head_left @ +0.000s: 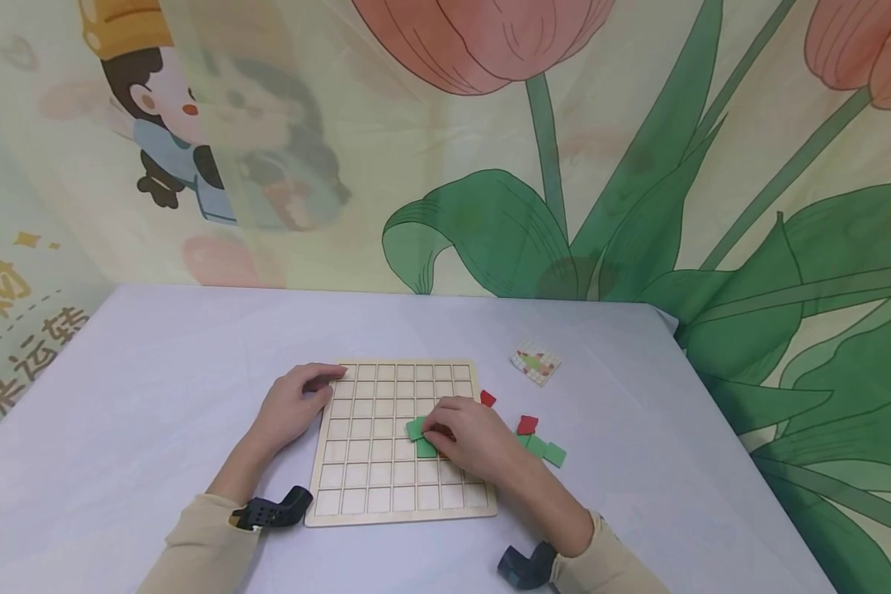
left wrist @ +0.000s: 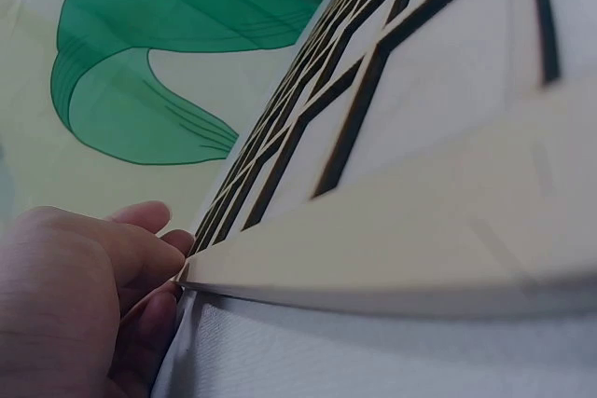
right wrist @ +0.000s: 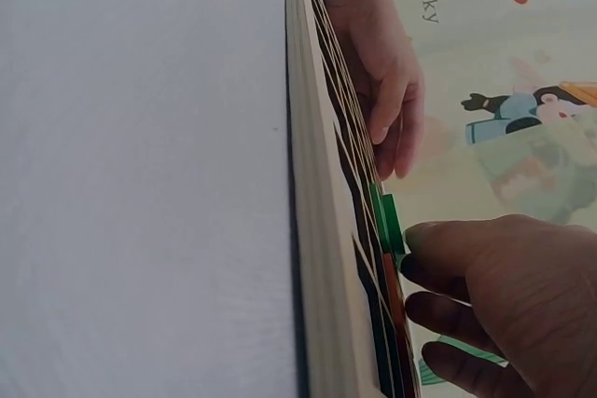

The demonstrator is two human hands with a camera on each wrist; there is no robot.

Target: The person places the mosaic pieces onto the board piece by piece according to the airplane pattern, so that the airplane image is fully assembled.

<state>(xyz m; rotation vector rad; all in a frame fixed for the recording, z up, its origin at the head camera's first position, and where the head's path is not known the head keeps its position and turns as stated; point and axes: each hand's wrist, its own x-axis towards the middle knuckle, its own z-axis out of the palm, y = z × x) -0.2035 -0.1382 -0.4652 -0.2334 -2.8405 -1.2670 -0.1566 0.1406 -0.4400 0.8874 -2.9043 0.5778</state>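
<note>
A pale wooden grid board point(head_left: 401, 521) lies flat on the white table. My left hand point(head_left: 294, 404) holds the board's far left corner, its fingertips at the edge; in the left wrist view the left hand point(left wrist: 84, 295) meets the frame's rim. Over the board's right half, my right hand point(head_left: 471, 433) pinches a green square tile point(head_left: 415, 428) that sits askew to the grid. Just below it another green tile point(head_left: 426, 449) lies on the board. A reddish piece point(right wrist: 395, 295) shows beside the green ones in the right wrist view, partly under the right hand's fingers.
Right of the board lie red tiles point(head_left: 527, 425) and green tiles point(head_left: 555, 454), some partly hidden by the right hand. A small patterned card point(head_left: 536, 364) is farther back. A printed tulip backdrop point(head_left: 490, 223) rises behind the table point(head_left: 156, 388).
</note>
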